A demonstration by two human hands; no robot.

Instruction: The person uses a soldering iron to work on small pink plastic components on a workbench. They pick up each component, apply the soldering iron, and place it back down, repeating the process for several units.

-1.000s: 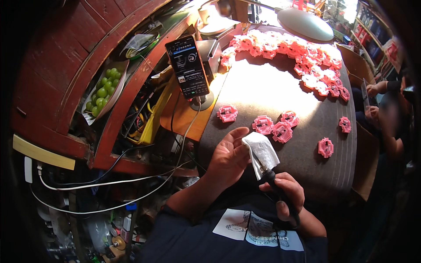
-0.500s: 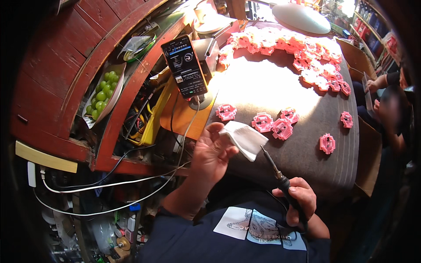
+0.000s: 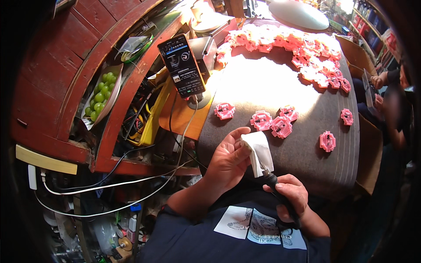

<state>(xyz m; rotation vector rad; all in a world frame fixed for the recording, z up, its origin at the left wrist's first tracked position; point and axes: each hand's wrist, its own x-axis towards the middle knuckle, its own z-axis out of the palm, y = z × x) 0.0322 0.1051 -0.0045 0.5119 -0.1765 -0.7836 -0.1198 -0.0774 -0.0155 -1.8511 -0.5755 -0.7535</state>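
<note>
My left hand (image 3: 228, 160) pinches a folded white tissue (image 3: 259, 151) around the metal tip of a soldering iron at the near edge of the grey table (image 3: 307, 149). My right hand (image 3: 289, 197) grips the black handle of that soldering iron (image 3: 274, 182), whose cord runs down toward my body. Just beyond the tissue lie three pink plastic parts (image 3: 272, 122) with small metal pieces in them; another pink part (image 3: 327, 141) sits to the right. Several more pink parts (image 3: 302, 52) form an arc across the far side of the table.
A phone (image 3: 182, 65) stands on a holder at the table's left, cable hanging down. Left of it are a red wooden frame (image 3: 87, 101), a dish of green grapes (image 3: 100, 94) and loose white cables (image 3: 109, 188). A white lamp shade (image 3: 298, 15) is at the back. Another person (image 3: 392, 109) sits right.
My left hand lifted the tissue off the iron tip half a second ago and has now brought it back down around the tip. My right hand stayed on the handle.
</note>
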